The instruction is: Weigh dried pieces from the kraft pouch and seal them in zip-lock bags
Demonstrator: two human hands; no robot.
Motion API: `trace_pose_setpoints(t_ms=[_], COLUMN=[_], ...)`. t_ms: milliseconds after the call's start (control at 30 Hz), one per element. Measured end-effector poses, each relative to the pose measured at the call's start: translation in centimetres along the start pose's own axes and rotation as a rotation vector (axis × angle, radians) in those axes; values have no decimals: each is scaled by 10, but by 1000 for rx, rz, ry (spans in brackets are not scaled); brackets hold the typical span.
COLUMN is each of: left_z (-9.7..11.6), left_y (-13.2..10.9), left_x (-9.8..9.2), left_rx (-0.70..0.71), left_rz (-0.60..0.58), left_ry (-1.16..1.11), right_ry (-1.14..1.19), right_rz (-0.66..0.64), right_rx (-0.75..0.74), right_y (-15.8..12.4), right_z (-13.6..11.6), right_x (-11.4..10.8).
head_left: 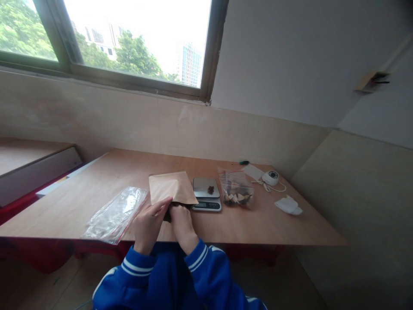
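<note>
A tan paper bag (171,185) lies over the near part of the table with its mouth toward me. My left hand (150,221) pinches the bag's near edge between thumb and fingers. At the dark mouth of the bag is my right hand (181,219), its fingers out of sight inside; whether they hold anything is hidden. Just right of the bag, a digital scale (200,186) carries a small dark brown clump (211,190). Its display is lit but too small to read.
Left of my hands lie clear zip bags (116,213). Beyond the scale on the right sits a clear bag (237,191) holding dark and pale pieces. Farther right are a white camera-like device (270,177) with a cord and a crumpled white tissue (288,205). A wall backs the table.
</note>
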State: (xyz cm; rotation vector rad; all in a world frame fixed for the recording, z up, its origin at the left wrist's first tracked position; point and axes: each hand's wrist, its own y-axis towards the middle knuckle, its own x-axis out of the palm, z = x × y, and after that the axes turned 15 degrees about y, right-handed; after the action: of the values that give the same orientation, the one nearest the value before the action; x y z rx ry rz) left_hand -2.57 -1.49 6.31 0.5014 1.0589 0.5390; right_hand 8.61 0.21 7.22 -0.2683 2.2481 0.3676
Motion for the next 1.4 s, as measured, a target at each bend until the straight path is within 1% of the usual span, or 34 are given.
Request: trace_pose_setpoints(t_ms=[100, 200, 467, 667, 833, 933, 1033, 1100, 1233, 1300, 1400], left_z=[-2, -2, 4, 3, 5, 7, 8, 8, 5, 2, -2], left_y=[2, 3, 2, 1, 2, 3, 6, 7, 8, 9, 9], left_x=[0, -1, -3, -3, -3, -4, -6, -7, -7, -5, -3], left_rx=[-10, -16, -43, -59, -71, -76, -81, -80, -84, -82, -70], left_rz=[-22, -37, -65, -120, -130, -127, -131, -143, -137, -125, -116], left_ry=[-4, 2, -59, -88, -114, -130, -122, -114, -89, -86, -90], right_ry=[-95, -123, 23, -25, -39, -19, 54, 144, 386, 515, 683], right_rz=[18, 45, -3, -48, 0, 34, 89, 137, 254, 325, 432], right_rx=[-33, -81, -184, -281, -286, -316, -354, -373, -341, -324, -310], right_y=[-11, -18, -21, -24, -29, -33, -35, -36, -41, -44, -47], right_z=[-5, -4, 12, 20, 22, 25, 29, 33, 35, 31, 26], right_x=[-7, -10, -11, -10, -9, -9, -8, -6, -5, -9, -21])
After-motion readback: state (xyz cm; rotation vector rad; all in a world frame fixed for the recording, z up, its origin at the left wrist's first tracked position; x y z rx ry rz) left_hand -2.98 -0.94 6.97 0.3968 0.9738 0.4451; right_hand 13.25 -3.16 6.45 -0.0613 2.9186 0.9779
